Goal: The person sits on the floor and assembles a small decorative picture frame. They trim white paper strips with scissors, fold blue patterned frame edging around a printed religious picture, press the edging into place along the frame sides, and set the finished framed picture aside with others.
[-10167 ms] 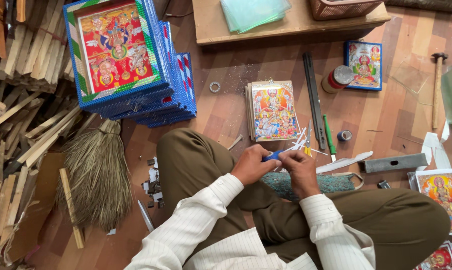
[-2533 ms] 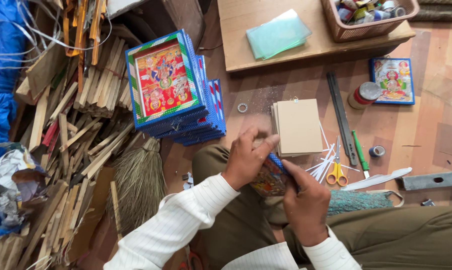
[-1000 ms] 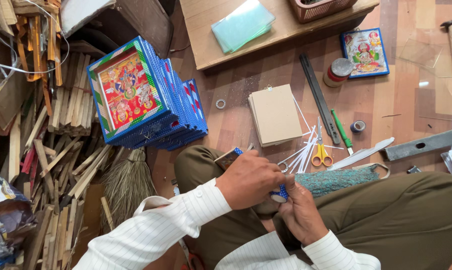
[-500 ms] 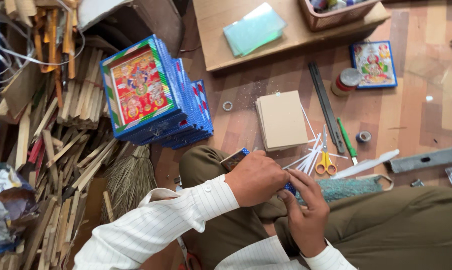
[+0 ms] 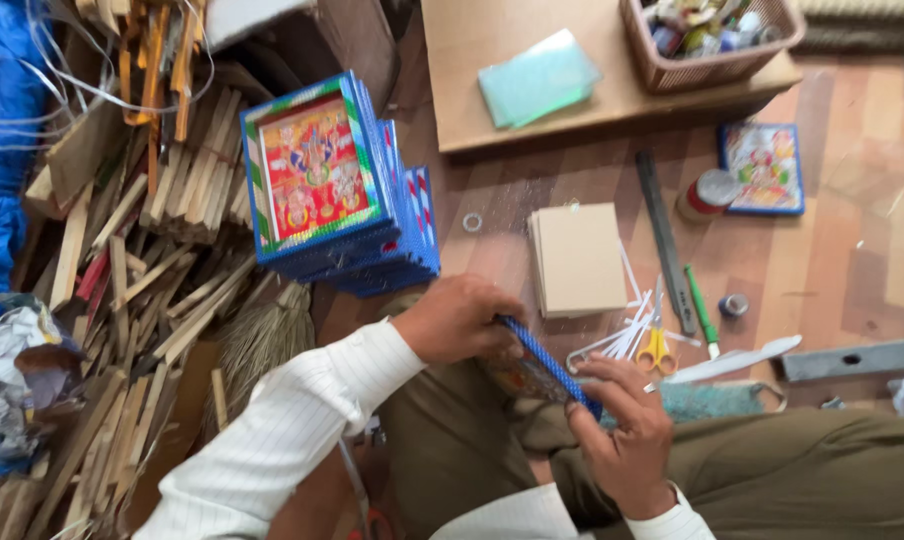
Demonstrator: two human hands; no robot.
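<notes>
Though fingers hide most of it, both hands, left hand and right hand, grip a blue frame; scissors and boards lie just beyond.

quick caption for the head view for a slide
Both hands, left hand and right hand, grip a blue-edged framed picture over the lap, beside a stack of finished frames.

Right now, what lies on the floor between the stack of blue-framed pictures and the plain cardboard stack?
In the head view, only a small ring lies between the stack of blue-framed pictures and the cardboard stack; otherwise bare wooden floor.
</notes>
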